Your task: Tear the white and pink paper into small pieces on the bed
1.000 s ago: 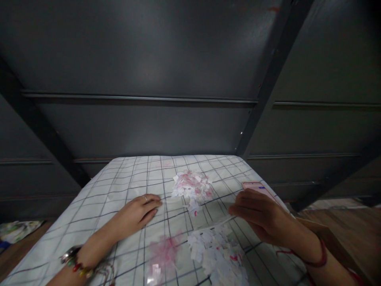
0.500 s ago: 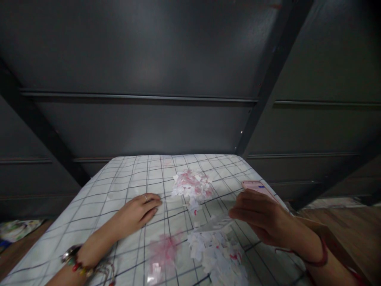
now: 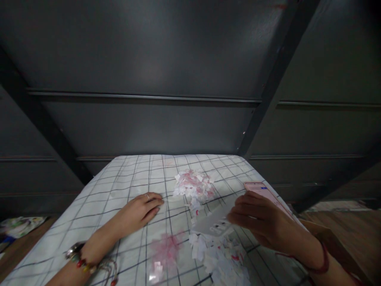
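My left hand [image 3: 139,212] lies on the checked tablecloth [image 3: 131,171], fingers stretched loosely forward and nothing in them. Between the fingertips of my right hand [image 3: 258,220] is a white sheet [image 3: 212,220] with dark marks; whether it is paper or plastic I cannot tell. It hangs over the upper edge of a heap of white paper scraps [image 3: 222,258] with some red bits. Farther back sits a second heap of white and pink scraps [image 3: 193,183]. Thin, see-through pink pieces [image 3: 166,250] lie in front of my left hand.
A phone in a pink case [image 3: 275,200] lies at the right side of the table, partly behind my right hand. A dark panelled wall [image 3: 154,127] rises at the table's far edge. A cardboard box [image 3: 330,242] stands low on the right.
The white sheet in my right hand has tilted, so its face and dark marks now show more plainly. My left hand stays on the cloth.
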{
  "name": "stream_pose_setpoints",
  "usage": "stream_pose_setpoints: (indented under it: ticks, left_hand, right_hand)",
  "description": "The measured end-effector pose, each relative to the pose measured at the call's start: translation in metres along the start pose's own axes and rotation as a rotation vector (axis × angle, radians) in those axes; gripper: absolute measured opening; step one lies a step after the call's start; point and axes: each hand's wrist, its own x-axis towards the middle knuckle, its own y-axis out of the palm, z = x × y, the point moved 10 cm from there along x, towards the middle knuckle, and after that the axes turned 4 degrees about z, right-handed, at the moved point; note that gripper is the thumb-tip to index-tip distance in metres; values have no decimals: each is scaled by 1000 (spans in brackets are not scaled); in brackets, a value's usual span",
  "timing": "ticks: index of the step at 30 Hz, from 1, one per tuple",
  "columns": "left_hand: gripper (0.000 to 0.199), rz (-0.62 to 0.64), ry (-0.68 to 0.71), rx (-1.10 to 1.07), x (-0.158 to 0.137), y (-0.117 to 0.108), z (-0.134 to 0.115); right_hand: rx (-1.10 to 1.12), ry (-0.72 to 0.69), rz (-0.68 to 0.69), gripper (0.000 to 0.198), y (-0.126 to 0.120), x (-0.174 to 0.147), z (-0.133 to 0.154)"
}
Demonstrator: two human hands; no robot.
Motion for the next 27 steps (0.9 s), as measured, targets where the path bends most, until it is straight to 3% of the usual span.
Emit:
stream_pose_setpoints:
  ticks: [6, 15, 27]
  left_hand:
    - [26, 6, 1, -8, 1, 1, 1]
    - [25, -14, 2, -32, 1, -3, -1]
    - [25, -8, -16, -36, 0, 0, 3]
  right_hand:
    - [-23, -14, -70, 20, -5, 2, 4]
    - [9, 11, 20, 28, -3, -5, -6]
    - [22, 11, 7, 28, -3, -7, -6]
